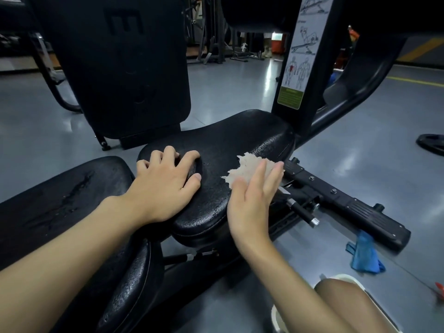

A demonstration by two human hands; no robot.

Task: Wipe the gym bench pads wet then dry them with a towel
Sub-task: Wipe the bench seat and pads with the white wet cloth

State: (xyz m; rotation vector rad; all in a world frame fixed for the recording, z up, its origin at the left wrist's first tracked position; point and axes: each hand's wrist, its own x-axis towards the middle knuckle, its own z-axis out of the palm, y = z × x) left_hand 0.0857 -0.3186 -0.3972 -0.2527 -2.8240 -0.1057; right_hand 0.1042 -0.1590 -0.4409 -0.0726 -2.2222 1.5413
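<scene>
The black seat pad (pixel 230 140) of a gym bench fills the middle of the head view, its surface glistening with moisture. My right hand (pixel 252 195) lies flat with straight fingers on a crumpled white paper towel (pixel 249 169), pressing it against the pad's right edge. My left hand (pixel 165 186) rests on the pad's left side, fingers spread and bent, tips pushing into the cushion. A second long black pad (pixel 62 195) at the left carries streaks of water.
The bench's upright post with an exercise chart (pixel 300 51) rises behind the seat. An adjustment bar (pixel 346 205) sticks out to the right. A blue cloth (pixel 365 253) lies on the grey floor, a weight plate (pixel 432 146) at far right. My knee (pixel 343 301) shows below.
</scene>
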